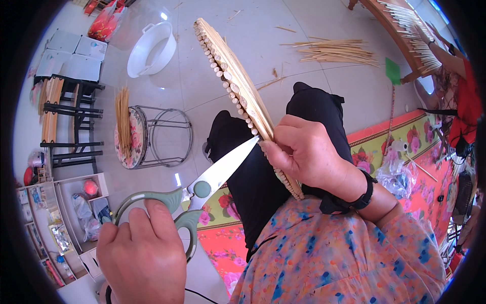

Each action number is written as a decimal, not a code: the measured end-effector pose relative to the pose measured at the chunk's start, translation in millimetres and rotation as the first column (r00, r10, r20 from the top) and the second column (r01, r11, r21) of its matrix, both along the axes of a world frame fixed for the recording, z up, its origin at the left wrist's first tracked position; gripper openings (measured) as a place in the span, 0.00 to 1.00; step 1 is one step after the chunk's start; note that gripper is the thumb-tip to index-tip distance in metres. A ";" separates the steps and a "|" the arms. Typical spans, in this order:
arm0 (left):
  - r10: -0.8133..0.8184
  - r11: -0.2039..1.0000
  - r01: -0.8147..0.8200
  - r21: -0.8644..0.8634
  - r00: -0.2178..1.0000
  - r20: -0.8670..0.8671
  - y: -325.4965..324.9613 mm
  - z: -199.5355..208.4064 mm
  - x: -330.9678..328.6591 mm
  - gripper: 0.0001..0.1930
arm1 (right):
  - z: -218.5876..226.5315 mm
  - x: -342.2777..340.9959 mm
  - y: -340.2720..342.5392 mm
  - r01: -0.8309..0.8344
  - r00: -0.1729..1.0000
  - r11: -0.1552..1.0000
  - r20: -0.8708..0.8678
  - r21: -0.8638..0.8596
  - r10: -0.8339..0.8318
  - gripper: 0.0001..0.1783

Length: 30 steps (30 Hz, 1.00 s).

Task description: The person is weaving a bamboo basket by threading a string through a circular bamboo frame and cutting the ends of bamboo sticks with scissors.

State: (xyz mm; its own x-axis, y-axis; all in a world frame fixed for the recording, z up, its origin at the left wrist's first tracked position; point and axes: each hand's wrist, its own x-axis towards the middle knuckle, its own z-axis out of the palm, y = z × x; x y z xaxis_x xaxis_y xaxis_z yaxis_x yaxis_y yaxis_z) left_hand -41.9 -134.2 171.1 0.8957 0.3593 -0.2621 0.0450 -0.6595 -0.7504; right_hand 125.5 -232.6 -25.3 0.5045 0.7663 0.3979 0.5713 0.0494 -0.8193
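Bamboo-slat mat (238, 86), light, stiff but splintery, sits over the lap, right hand (304, 154) clenched round its middle, best grip there. Left hand (144, 253) is closed through the green-handled scissors (202, 190), blade tips touching the mat's edge.

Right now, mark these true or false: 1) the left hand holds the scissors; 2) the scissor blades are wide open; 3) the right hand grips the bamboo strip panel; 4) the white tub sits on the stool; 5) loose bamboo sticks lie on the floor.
1) True: the left hand holds the scissors by their green handles.
2) False: the blades look closed together, tips at the panel's edge.
3) True: the right hand grips the bamboo strip panel over the lap.
4) False: the white tub sits on the floor; the stool lies tipped on its side.
5) True: loose bamboo sticks lie on the floor at upper right.
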 end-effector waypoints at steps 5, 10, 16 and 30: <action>0.146 0.965 -0.119 -0.232 0.984 0.103 12.6 -17.6 -27.0 0.23 | 0.7 2.1 -3.7 -0.061 0.998 0.998 0.010 -0.008 0.061 0.12; 0.182 0.754 -0.023 -0.656 0.968 0.175 47.5 -53.7 -34.1 0.15 | -2.6 10.8 -10.2 -0.067 0.998 0.997 -0.007 -0.032 0.066 0.11; 0.593 0.431 0.054 -0.901 0.735 0.328 51.6 -100.2 -81.1 0.24 | -1.8 13.1 -12.8 -0.066 0.997 0.998 0.031 -0.018 0.067 0.14; 0.109 0.892 0.073 -0.447 0.923 0.369 35.8 -60.8 -56.7 0.21 | -0.8 4.1 -7.0 -0.052 0.999 0.998 0.010 -0.021 0.052 0.13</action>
State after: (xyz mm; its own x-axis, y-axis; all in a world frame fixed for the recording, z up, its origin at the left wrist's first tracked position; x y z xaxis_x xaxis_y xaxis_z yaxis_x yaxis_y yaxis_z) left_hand -98.6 -98.4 110.3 0.9520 0.3029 -0.0431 0.2768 -0.9128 -0.3002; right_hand 129.5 -239.6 -26.1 0.4597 0.7994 0.3868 0.5773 0.0620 -0.8142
